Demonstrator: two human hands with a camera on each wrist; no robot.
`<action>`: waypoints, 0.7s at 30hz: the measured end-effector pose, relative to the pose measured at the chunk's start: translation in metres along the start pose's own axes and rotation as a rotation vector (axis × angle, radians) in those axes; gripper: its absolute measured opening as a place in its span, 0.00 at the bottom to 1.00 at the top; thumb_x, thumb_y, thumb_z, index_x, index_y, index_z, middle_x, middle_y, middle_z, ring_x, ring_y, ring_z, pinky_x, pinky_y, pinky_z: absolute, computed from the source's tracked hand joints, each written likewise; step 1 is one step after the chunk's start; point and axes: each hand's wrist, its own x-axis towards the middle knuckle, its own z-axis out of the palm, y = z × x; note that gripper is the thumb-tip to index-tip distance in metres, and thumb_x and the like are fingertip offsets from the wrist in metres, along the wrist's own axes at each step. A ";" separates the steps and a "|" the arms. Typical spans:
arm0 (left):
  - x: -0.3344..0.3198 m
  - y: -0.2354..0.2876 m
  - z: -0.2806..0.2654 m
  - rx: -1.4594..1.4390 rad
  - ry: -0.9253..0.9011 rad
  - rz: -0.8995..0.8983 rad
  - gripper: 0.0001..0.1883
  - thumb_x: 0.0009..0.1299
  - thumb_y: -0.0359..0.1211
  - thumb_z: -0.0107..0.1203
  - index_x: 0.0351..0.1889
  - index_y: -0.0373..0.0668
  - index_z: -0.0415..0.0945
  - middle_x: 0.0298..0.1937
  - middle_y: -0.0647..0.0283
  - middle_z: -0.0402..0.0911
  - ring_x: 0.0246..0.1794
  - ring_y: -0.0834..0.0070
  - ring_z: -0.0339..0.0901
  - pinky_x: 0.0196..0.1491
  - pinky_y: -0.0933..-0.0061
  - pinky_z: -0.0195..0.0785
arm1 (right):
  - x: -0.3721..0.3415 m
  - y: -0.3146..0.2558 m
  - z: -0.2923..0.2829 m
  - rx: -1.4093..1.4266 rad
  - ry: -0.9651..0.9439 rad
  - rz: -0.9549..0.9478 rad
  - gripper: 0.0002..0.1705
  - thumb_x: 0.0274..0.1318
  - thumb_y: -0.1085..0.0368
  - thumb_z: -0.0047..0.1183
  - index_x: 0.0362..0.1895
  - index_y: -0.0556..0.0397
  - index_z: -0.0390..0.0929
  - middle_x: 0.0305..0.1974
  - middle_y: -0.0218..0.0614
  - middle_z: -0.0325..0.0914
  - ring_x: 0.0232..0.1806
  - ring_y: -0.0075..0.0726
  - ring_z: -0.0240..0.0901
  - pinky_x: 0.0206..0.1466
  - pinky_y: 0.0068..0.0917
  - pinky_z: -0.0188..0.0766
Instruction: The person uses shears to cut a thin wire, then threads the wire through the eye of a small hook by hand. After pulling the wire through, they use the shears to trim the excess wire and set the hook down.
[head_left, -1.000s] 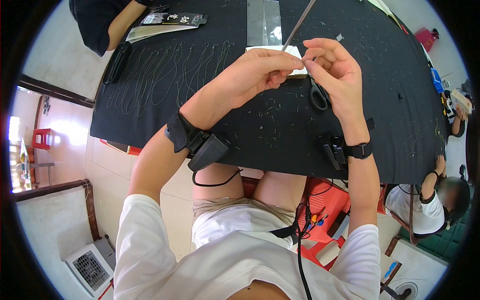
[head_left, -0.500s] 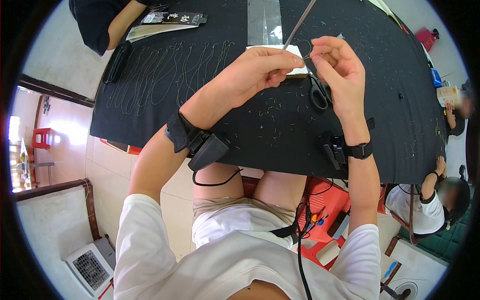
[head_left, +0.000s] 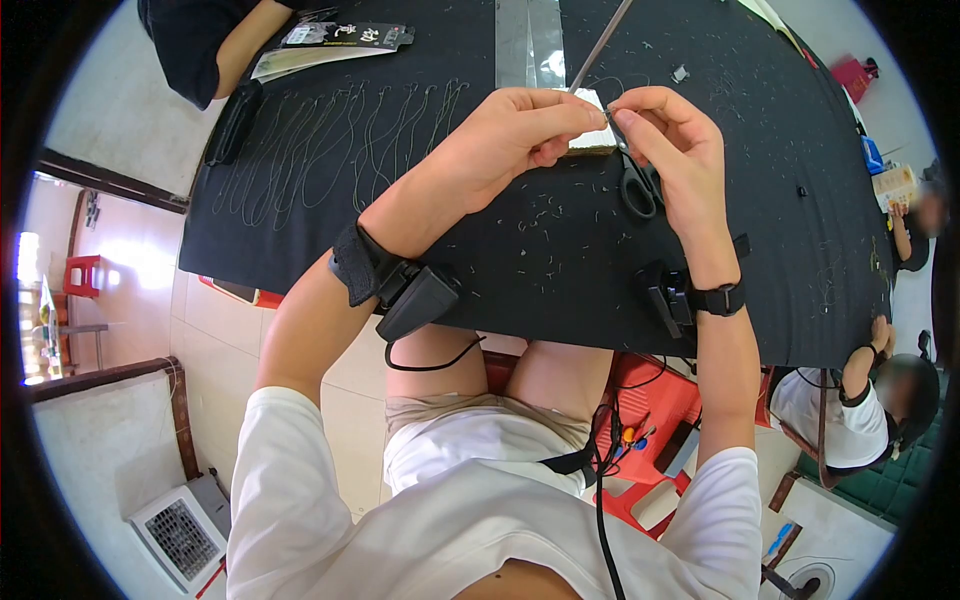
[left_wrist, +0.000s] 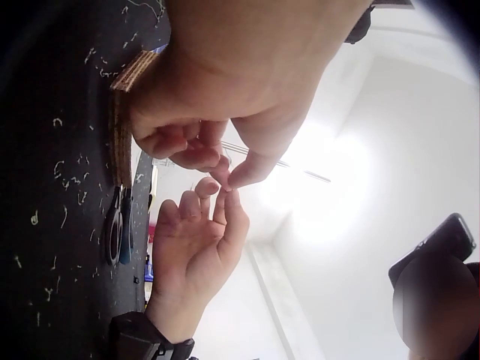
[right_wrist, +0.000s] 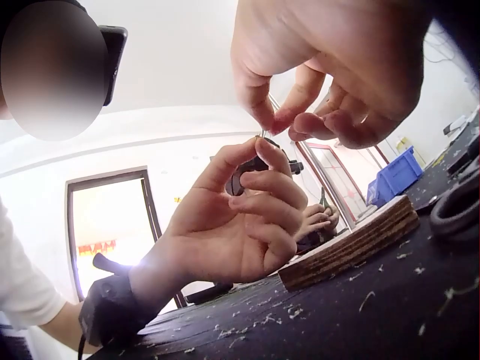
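In the head view my left hand pinches a fine line between thumb and index finger, the other fingers curled in. My right hand pinches the line close beside it, a loop arching behind the fingertips. The right wrist view has the left hand below and the right hand above, a tiny bit of line between their tips. What else sits in the left pinch is too small to tell. A thin rod slants up behind the left fingertips.
Under the hands lies a white-topped layered wooden block, with black scissors beside it. Looped lines lie in a row on the black-covered table, amid scattered clippings. A printed packet and clear sleeve lie farther back.
The right hand drew slightly away from the left with the line, then came back close to it. A loop of line now shows behind the fingers. The left hand has barely moved.
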 end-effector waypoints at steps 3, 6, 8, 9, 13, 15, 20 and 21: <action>0.000 0.000 0.000 0.004 0.001 0.001 0.11 0.65 0.38 0.54 0.36 0.39 0.77 0.22 0.75 0.64 0.23 0.87 0.54 0.28 0.86 0.49 | 0.000 -0.001 0.001 -0.001 -0.002 -0.010 0.09 0.52 0.68 0.55 0.38 0.54 0.78 0.31 0.29 0.77 0.31 0.16 0.71 0.34 0.12 0.68; -0.001 0.001 0.001 0.036 0.024 -0.003 0.11 0.64 0.38 0.54 0.35 0.39 0.77 0.22 0.75 0.65 0.23 0.88 0.55 0.27 0.86 0.49 | 0.000 0.000 0.000 -0.015 -0.004 -0.010 0.08 0.51 0.67 0.56 0.38 0.54 0.78 0.31 0.28 0.77 0.29 0.15 0.70 0.33 0.12 0.67; -0.001 0.001 0.002 0.086 0.066 0.013 0.11 0.64 0.37 0.55 0.35 0.39 0.77 0.22 0.75 0.65 0.22 0.88 0.55 0.26 0.86 0.49 | -0.001 0.000 0.000 -0.031 -0.009 -0.007 0.08 0.51 0.67 0.56 0.37 0.54 0.78 0.30 0.28 0.77 0.29 0.15 0.70 0.32 0.11 0.66; -0.001 0.001 0.002 0.086 0.066 0.013 0.11 0.64 0.37 0.55 0.35 0.39 0.77 0.22 0.75 0.65 0.22 0.88 0.55 0.26 0.86 0.49 | -0.001 -0.001 0.001 -0.039 0.000 -0.008 0.08 0.51 0.67 0.57 0.37 0.54 0.78 0.30 0.28 0.77 0.29 0.15 0.69 0.32 0.11 0.66; -0.001 0.000 0.003 0.180 0.089 0.029 0.11 0.62 0.38 0.56 0.35 0.39 0.78 0.21 0.75 0.65 0.21 0.89 0.56 0.26 0.87 0.49 | -0.001 0.000 0.002 -0.042 0.013 -0.004 0.08 0.51 0.67 0.57 0.37 0.54 0.78 0.30 0.28 0.77 0.28 0.14 0.69 0.32 0.11 0.65; -0.001 0.000 0.003 0.188 0.097 0.034 0.11 0.62 0.38 0.56 0.35 0.39 0.78 0.21 0.75 0.65 0.21 0.89 0.56 0.26 0.87 0.49 | 0.000 0.000 0.001 -0.041 0.010 -0.003 0.08 0.51 0.67 0.57 0.37 0.54 0.78 0.30 0.28 0.77 0.28 0.14 0.69 0.32 0.11 0.66; -0.001 0.001 0.003 0.134 0.055 0.038 0.13 0.64 0.39 0.53 0.34 0.39 0.78 0.20 0.75 0.64 0.21 0.87 0.56 0.26 0.85 0.49 | 0.000 -0.001 0.001 0.007 0.011 0.015 0.08 0.52 0.66 0.56 0.37 0.54 0.78 0.28 0.26 0.76 0.27 0.14 0.68 0.30 0.10 0.64; -0.001 0.001 0.002 0.134 0.055 0.038 0.13 0.64 0.39 0.53 0.34 0.39 0.78 0.20 0.75 0.64 0.21 0.87 0.56 0.26 0.85 0.49 | 0.000 0.002 -0.001 0.002 0.018 0.030 0.08 0.52 0.65 0.56 0.37 0.54 0.78 0.28 0.25 0.76 0.26 0.13 0.67 0.28 0.10 0.62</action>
